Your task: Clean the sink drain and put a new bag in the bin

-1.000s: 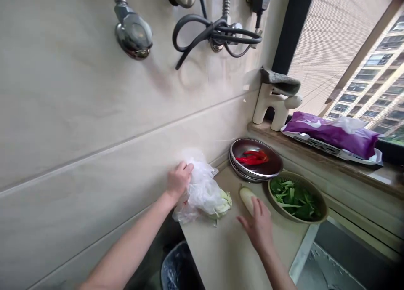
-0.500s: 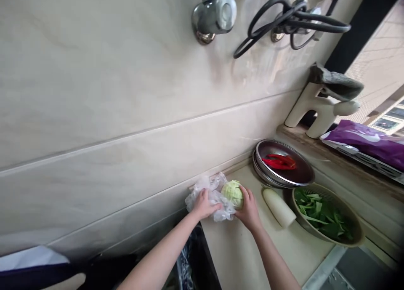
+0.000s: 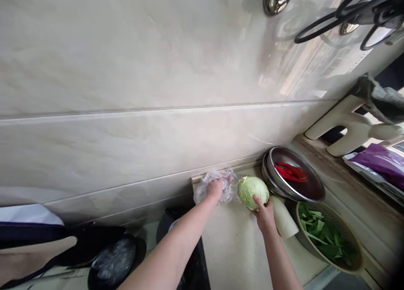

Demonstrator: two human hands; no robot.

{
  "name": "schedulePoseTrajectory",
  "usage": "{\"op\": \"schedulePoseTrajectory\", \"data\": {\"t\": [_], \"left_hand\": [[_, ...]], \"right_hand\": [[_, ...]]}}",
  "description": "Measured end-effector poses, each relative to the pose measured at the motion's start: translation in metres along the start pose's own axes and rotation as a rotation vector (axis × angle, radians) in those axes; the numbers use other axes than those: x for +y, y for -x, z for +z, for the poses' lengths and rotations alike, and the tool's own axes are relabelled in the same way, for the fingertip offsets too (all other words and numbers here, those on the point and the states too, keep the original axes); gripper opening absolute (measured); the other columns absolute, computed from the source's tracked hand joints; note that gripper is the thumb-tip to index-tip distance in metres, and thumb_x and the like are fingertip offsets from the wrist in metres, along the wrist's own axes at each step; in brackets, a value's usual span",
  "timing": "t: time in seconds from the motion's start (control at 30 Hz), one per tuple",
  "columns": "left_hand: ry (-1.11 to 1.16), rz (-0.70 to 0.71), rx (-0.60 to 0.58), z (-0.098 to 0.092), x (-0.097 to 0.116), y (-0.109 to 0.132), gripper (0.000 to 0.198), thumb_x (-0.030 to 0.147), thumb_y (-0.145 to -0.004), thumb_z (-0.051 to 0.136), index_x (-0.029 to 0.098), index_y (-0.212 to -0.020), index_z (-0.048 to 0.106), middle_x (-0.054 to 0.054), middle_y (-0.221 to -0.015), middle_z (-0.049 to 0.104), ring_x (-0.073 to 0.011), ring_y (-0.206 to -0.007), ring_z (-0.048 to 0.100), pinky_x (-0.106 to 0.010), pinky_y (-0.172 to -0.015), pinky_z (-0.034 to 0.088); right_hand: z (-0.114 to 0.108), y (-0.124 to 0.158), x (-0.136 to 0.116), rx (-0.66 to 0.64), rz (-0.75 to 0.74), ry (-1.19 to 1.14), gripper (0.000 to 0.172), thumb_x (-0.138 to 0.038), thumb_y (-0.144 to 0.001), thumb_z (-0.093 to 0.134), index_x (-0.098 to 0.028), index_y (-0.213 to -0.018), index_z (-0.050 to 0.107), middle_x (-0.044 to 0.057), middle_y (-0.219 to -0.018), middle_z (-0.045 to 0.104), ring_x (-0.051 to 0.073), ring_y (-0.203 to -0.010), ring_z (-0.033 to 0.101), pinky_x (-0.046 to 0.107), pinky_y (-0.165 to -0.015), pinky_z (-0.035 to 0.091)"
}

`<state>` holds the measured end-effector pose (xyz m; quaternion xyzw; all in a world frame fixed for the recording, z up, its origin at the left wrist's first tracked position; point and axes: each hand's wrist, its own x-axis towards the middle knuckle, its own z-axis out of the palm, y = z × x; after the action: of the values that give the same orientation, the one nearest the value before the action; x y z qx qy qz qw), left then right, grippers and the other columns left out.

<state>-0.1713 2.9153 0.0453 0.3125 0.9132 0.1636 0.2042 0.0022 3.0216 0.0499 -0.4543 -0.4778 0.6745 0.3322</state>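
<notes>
A pale green cabbage (image 3: 249, 191) is held in my right hand (image 3: 265, 214), thumb on its near side, just above the cream counter. To its left, my left hand (image 3: 215, 189) is closed on a crumpled clear plastic bag (image 3: 202, 192); the bag hides part of the fingers. Bag and cabbage are apart. Right of the cabbage lies a white radish (image 3: 285, 220), partly behind my right hand.
Stacked metal bowls (image 3: 315, 189) with red peppers (image 3: 290, 172) stand by the wall. A colander (image 3: 356, 256) of green leaves (image 3: 325, 235) is at the right. A bin with a plastic liner (image 3: 113, 258) sits lower left. Pipes and cables hang above.
The cabbage has come out of the bag and moved right with my right hand. My left hand has drawn the bag together. The view has shifted left.
</notes>
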Motion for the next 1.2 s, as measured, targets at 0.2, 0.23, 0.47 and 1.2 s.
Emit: {"op": "schedulePoseTrajectory", "data": {"t": [0.2,0.23,0.47,1.2], "left_hand": [[0.085,0.010,-0.018,0.011,0.020,-0.030,0.031,0.022,-0.095,0.037,0.015,-0.110,0.063,-0.012,-0.104,0.067,-0.0248,-0.097,0.063,-0.041,-0.086,0.048],[0.090,0.005,-0.018,0.013,0.021,-0.034,0.032,0.023,-0.095,0.036,0.015,-0.110,0.063,-0.013,-0.105,0.067,-0.0250,-0.098,0.063,-0.040,-0.086,0.048],[-0.001,0.051,-0.063,0.008,0.019,-0.029,0.029,0.022,-0.091,0.045,0.010,-0.113,0.059,-0.016,-0.110,0.066,-0.0235,-0.101,0.063,-0.036,-0.087,0.047],[0.102,0.556,0.168,0.019,-0.024,0.000,0.041,0.034,-0.085,0.056,0.014,-0.120,0.057,-0.014,-0.113,0.058,-0.0273,-0.113,0.055,-0.042,-0.099,0.045]], "right_hand": [[0.021,-0.003,-0.003,0.042,-0.089,-0.100,0.087,-0.049,-0.059,0.076,-0.027,-0.133,0.035,0.012,-0.132,0.050,0.027,-0.103,0.061,0.050,-0.079,0.055],[0.026,-0.006,-0.001,0.076,-0.145,-0.042,0.090,-0.049,-0.059,0.076,-0.026,-0.134,0.034,0.013,-0.132,0.050,0.027,-0.106,0.060,0.050,-0.083,0.053],[0.055,-0.044,0.018,0.004,-0.546,0.626,0.097,-0.047,-0.053,0.077,-0.016,-0.135,0.037,0.017,-0.132,0.051,0.033,-0.122,0.049,0.050,-0.104,0.039],[-0.052,0.003,-0.017,0.330,-0.375,1.807,0.045,-0.021,-0.078,0.059,-0.018,-0.122,0.052,0.016,-0.095,0.062,0.029,-0.090,0.053,0.038,-0.075,0.030]]}}
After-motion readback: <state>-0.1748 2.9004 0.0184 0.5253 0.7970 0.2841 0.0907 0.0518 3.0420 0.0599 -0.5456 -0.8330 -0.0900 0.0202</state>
